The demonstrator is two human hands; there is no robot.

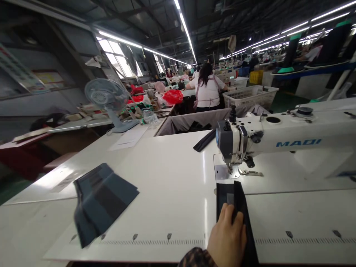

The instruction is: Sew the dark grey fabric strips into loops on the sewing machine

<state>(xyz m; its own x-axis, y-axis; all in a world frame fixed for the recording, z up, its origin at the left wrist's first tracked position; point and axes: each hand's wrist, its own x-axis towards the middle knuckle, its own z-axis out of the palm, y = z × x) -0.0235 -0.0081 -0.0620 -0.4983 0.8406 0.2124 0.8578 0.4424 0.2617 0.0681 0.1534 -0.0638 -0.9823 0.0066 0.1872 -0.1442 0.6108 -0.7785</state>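
Observation:
My left hand [228, 235] reaches in from the bottom edge, its fingers bent and close together on a black fabric piece [247, 230]. This long, folded piece lies in front of the sewing machine's needle area [230, 168], with a small grey patch near my fingertips. No part of my right hand shows. On the left of the white table [167, 178] lie dark blue-grey fabric pieces [104, 202]. Another black strip [205, 141] rests left of the machine head [230, 141].
A ruler scale [152, 242] runs along the front edge. Behind stand a grey-blue fan [107, 98], a paper sheet [129, 138], a grey cloth-lined bin [178, 123] and a white basket [250, 97]. Farther back, a person [208, 91] sits facing away.

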